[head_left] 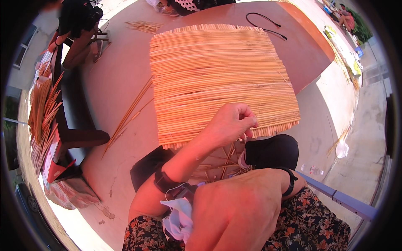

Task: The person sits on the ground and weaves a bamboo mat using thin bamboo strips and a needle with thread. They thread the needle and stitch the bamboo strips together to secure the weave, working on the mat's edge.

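Note:
A wide mat of straw-coloured reeds (pixel 222 71), laid side by side and bound in rows, is spread before me. Over its near edge, toward the right, my left hand (pixel 234 121) is closed in a pinch, thumb against fingers. Whatever is between those fingertips is too small to make out. My right hand (pixel 240 205) looms large, close to the camera and below the mat. Its back shows, while the fingertips are hidden. Beside it hangs a crumpled pale cloth (pixel 179 219) with a thin white cord. Loose reed pieces (pixel 224 163) lie under the near edge.
Long loose reeds (pixel 130 117) lie left of the mat. A dark bench (pixel 73 104) and a reed bundle (pixel 44 108) stand farther left. A black cable (pixel 268 29) curves behind the mat. Another person (pixel 77 29) sits at upper left. A grey metal bar (pixel 339 196) runs at lower right.

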